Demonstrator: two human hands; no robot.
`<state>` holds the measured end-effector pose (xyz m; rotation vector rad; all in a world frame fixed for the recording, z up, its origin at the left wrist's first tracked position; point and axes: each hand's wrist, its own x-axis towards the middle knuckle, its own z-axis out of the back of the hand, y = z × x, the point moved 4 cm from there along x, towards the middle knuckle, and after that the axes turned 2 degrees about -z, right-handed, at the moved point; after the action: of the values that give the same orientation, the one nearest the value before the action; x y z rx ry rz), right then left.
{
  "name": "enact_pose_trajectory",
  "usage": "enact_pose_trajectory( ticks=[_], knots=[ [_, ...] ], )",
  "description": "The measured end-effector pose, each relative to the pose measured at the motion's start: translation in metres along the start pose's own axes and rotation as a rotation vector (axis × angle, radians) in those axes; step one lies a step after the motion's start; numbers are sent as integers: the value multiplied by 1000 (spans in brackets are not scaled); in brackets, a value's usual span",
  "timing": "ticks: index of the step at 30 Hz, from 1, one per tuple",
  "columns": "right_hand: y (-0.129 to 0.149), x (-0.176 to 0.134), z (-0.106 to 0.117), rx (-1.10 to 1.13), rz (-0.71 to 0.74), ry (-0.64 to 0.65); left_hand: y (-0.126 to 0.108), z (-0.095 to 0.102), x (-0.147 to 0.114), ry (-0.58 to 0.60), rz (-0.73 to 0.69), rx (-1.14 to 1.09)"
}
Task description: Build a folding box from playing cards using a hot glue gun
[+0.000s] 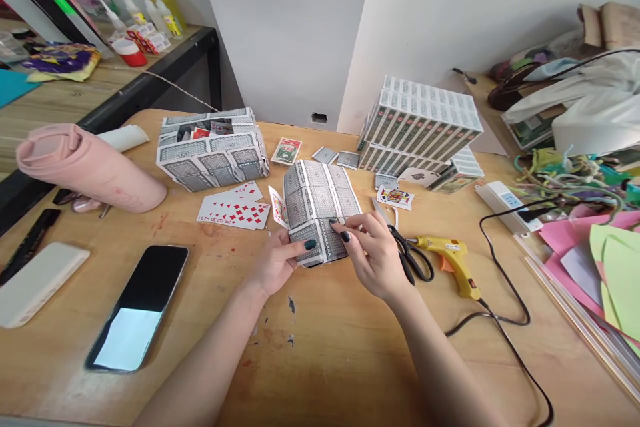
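Note:
Above the middle of the table I hold a curved panel of joined playing cards (pixel 320 197), its grey patterned backs facing up. My left hand (pixel 281 259) grips its lower left corner, thumb on top and fingers hidden beneath. My right hand (pixel 374 250) is at the lower right part, thumb and index finger close together against the surface; whether they pinch anything there I cannot make out. One face card (pixel 278 207) sticks out at the panel's left side. Behind it to the left stands a box made of playing cards (pixel 213 157), open on top with items inside.
Loose diamond cards (pixel 235 210) lie to the left, near a phone (pixel 140 307) and a pink tumbler (pixel 95 167). Stacked card packs (pixel 420 123) stand at back right. Scissors (pixel 413 257), a yellow glue gun (pixel 453 260) with its cord, and a power strip (pixel 507 207) are to the right.

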<state>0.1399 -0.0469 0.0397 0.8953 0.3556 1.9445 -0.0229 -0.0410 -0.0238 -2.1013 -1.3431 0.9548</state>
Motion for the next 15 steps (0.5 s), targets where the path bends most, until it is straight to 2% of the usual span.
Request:
enact_pose_trajectory(
  ticks=[4,11,15],
  knots=[
    [6,3,-1,80,-37,-7,0,-1,0,6,8,-6],
    [15,19,-8,79,-5,149,-2,-1,1,17,-16,-35],
    [11,17,-7,109,-7,109,-1,-1,1,14,-3,-16]
  ],
)
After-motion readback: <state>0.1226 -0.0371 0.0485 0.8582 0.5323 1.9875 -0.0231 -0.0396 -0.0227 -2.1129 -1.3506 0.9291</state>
